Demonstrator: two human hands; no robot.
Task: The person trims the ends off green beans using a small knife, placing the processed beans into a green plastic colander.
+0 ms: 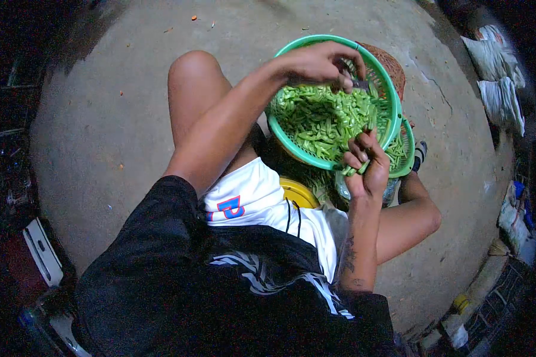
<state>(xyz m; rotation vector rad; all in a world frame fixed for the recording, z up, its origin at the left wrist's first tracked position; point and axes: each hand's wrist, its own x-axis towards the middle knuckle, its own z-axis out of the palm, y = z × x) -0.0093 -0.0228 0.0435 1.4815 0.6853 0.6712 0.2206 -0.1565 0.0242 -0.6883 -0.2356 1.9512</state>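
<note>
Sliced green beans (pixel 324 119) fill much of a green plastic basket (pixel 304 156) in front of me. My left hand (pixel 324 64) reaches over the basket's far part, fingers curled round a small knife (pixel 360 85); only a dark, blurred bit of its blade shows. At the basket's near right rim, my right hand (pixel 366 162) is closed on a few whole green beans (pixel 354 170). Their ends stick out on both sides of the fist, the upper ones pointing towards the left hand. My right fingers face up and hide the middle of the pods.
A second, smaller green basket (pixel 408 156) with beans stands under the right side of the first. A yellow container (pixel 299 191) sits between my legs. Behind the baskets is a reddish-brown round thing (pixel 390 62). White sacks (pixel 500 83) lie along the right edge of the concrete floor (pixel 119 119).
</note>
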